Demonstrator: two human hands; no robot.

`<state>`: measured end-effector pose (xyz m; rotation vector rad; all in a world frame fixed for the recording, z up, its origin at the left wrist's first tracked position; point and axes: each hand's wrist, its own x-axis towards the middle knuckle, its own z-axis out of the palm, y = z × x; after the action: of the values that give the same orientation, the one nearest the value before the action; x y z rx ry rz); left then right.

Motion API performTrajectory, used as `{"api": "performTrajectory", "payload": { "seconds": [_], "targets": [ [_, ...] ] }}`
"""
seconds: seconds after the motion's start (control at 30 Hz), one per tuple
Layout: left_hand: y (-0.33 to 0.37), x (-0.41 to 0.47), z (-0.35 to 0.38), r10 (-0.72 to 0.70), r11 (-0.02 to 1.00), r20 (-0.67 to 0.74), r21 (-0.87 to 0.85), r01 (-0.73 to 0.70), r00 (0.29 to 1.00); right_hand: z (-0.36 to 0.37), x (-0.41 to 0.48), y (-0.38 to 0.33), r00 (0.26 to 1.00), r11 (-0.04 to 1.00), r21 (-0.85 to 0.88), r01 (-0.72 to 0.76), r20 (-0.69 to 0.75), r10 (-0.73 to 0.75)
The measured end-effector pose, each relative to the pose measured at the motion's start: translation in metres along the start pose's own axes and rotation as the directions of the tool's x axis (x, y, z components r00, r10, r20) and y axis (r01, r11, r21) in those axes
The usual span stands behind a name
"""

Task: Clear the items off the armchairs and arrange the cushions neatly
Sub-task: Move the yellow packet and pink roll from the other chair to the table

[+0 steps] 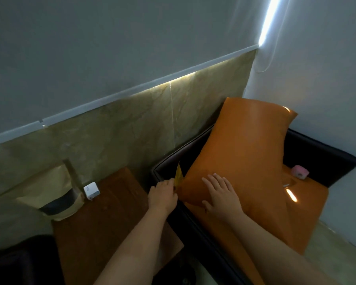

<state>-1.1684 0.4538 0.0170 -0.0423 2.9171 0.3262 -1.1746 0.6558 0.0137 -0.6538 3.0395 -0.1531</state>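
1. Two hands. The left hand (162, 195) has its fingers curled, pinching the lower end of a yellow strip (178, 174). The right hand (221, 194) lies flat, fingers straight and spread, pressed on the back cushion.
2. One yellow strip, thin, flat and pointed. It stands up in the gap between the armchair's near arm and the back cushion.
3. Two orange cushions, both smooth and glossy like leather. The back cushion (245, 140) is a plump oblong leaning upright in the armchair, and the seat cushion (296, 212) lies flat below it.
4. One small pink object (300, 171), rounded, rests on the seat cushion by the far arm.
5. One dark armchair (321, 157) with padded, squared arms. A second dark seat (12, 262) shows at the lower left.
6. One brown wooden table (103, 229) just beside the armchair carries one white cube (92, 190) and one tan paper bag (49, 192).
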Motion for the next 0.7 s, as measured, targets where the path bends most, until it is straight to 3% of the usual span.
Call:
{"api": "performTrajectory", "payload": {
  "seconds": [0.33,0.7],
  "targets": [
    [-0.054,0.164,0.029,0.002,1.0,0.054,-0.016,-0.001,0.999,0.028,0.145,0.002,0.999,0.998,0.045,-0.037,-0.017,0.038],
    [-0.053,0.241,0.122,-0.101,0.995,0.25,0.042,0.094,0.963,0.061,0.185,0.022,0.989,0.993,0.013,-0.116,-0.091,0.116]
  ]
}}
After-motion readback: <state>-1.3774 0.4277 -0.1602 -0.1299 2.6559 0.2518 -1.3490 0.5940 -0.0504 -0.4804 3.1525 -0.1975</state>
